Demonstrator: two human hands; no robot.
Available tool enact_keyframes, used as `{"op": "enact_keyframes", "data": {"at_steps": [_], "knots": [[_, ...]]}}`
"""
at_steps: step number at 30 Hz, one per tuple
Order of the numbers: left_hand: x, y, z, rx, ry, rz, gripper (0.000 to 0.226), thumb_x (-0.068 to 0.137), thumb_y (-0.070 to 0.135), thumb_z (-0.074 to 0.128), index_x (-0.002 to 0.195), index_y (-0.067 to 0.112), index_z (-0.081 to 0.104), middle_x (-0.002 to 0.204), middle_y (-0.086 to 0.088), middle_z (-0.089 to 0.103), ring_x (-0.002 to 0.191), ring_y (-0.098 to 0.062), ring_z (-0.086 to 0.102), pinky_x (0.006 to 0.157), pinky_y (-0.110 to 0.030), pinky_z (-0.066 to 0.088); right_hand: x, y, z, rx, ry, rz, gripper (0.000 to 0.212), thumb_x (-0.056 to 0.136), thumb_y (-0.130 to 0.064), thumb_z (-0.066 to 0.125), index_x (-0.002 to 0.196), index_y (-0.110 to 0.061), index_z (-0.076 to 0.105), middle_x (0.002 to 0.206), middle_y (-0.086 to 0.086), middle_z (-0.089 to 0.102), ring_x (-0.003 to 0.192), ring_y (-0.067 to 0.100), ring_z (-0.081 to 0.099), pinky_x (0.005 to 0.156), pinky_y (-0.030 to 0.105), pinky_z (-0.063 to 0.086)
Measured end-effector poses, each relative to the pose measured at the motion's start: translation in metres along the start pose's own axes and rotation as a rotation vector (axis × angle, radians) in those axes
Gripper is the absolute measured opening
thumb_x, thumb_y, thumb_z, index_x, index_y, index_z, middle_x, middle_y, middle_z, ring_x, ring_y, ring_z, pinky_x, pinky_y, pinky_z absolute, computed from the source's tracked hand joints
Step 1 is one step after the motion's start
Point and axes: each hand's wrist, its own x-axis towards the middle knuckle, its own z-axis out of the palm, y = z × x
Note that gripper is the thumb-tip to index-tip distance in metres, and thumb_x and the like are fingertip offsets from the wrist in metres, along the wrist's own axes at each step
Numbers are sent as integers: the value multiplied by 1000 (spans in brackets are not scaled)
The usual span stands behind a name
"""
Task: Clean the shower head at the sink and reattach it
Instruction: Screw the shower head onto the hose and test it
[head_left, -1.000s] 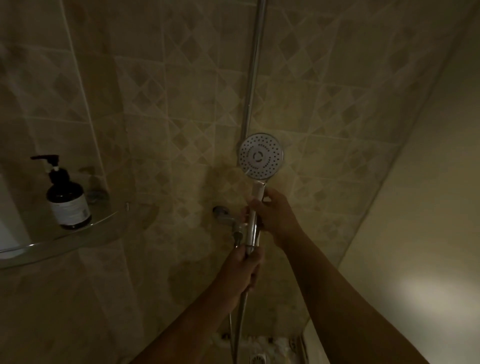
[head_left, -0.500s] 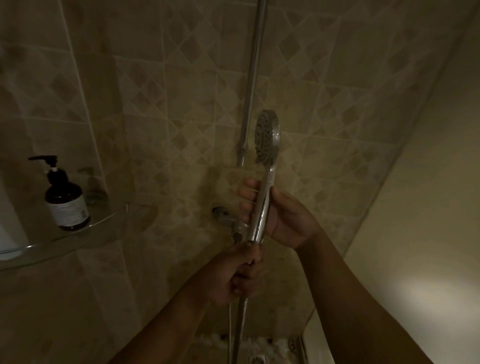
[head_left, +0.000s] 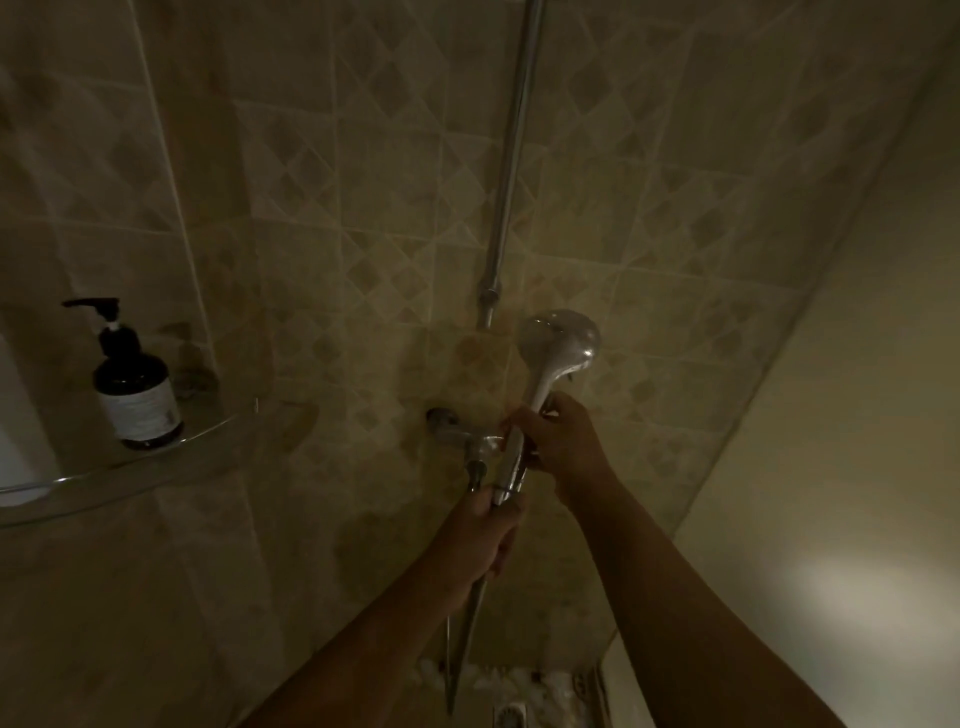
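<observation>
Fingers of the right hand (head_left: 563, 441) were curled round the middle of the handle of the chrome handheld shower head (head_left: 558, 343), thumb on the near side, the other fingers wrapped behind it. Below, the left hand (head_left: 485, 530) gripped the metal hose (head_left: 462, 649) in a closed fist right at the foot of the handle, its thumb and forefinger touching the handle's lower end. The shower head was thus held between the two hands, in the air just in front of the beige diamond-patterned tiled wall (head_left: 363, 208). Its long axis stood nearly upright, leaning a little to the right at the top. The round head pointed up, smooth back toward the camera and spray face turned to the wall. It sat just beside the lower end of the chrome wall rail (head_left: 511, 156), and the handle passed close to the chrome wall bracket (head_left: 462, 441). Well apart to the left, a dark pump bottle (head_left: 136, 395) stood upright on a curved glass corner shelf (head_left: 156, 470).
</observation>
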Motion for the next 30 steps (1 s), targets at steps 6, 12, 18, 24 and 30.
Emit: {"op": "enact_keyframes", "data": {"at_steps": [6,12,18,24,30], "knots": [[-8,9,-6,-348,-287,-42,34,82,41,71,78,19,45,56,7,29,39,-3,23,36,-17,23,-9,-15,-7,584,-437,106,46,98,-48,44,100,-6,63,88,10,70,76,22,69,69,37,58],[-13,26,-4,-539,-671,-42,40,78,44,76,79,18,46,57,4,20,39,-6,15,39,-19,15,-11,-33,-11,928,-851,79,56,94,-38,49,138,-4,45,120,14,67,99,27,69,85,44,56],[-7,20,-6,-453,-427,-21,31,84,40,66,77,20,43,59,3,20,38,-4,19,38,-20,13,-5,-29,-8,641,-622,75,35,89,-29,65,114,-7,56,93,10,71,78,21,70,67,34,58],[4,3,7,-122,-7,-13,27,101,19,51,75,18,45,51,6,33,34,-5,24,33,-16,20,-3,-2,17,105,-48,-21,26,101,-23,52,94,2,55,67,16,60,51,20,57,47,29,46],[4,-6,4,42,82,25,28,99,18,55,72,16,47,47,6,36,35,-8,28,36,-19,21,-9,2,15,-28,54,-17,22,97,-25,59,89,-4,57,70,18,70,57,27,69,53,35,53]]}}
